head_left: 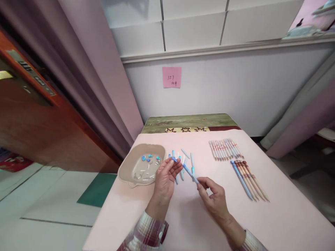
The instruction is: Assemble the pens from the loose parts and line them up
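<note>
While I see the left hand (165, 174) pinching a small blue piece (174, 159) and the right hand (213, 198) clamped on a blue barrel (191, 173) above the table (117, 212), I'd judge the rowed pens (226, 150) finished — loose barrels (185, 153) and parts (148, 160) in the tray (125, 169) remain.

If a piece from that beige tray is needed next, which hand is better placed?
Probably the left hand: it's beside the tray, though holding a small blue piece. The right hand is farther off, gripping a blue pen.
</note>
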A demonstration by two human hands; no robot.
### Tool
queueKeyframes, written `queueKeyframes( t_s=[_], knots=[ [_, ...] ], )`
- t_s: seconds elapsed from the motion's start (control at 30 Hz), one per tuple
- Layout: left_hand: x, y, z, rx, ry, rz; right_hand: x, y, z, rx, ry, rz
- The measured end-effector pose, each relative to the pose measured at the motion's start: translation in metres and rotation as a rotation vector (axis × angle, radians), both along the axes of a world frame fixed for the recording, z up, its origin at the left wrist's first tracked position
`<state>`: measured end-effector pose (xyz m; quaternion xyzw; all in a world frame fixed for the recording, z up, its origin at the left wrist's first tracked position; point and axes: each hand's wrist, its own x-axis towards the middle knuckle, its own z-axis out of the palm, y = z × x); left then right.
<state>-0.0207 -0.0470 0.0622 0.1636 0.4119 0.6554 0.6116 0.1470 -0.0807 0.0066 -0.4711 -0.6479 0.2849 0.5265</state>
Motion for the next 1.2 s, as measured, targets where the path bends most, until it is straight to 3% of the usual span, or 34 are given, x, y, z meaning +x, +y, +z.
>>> queueKeyframes(
  t_s=[0.27,0.63,0.87,1.2],
  knots=[
    [0.005,-0.008,-0.002,0.004,-0.051,-0.036,-0.002,-0.014,0.002,0.02,-0.09,-0.052],
    [0.006,-0.018,-0.001,0.069,0.153,0.005,-0.004,-0.014,0.006,0.039,-0.172,-0.014],
    [0.007,-0.016,-0.007,0.056,0.226,-0.001,-0.005,-0.012,0.001,-0.053,-0.275,-0.079],
    [0.021,-0.021,-0.014,0.097,0.393,-0.082,0.014,-0.016,0.011,0.012,-0.323,-0.159]
  ],
)
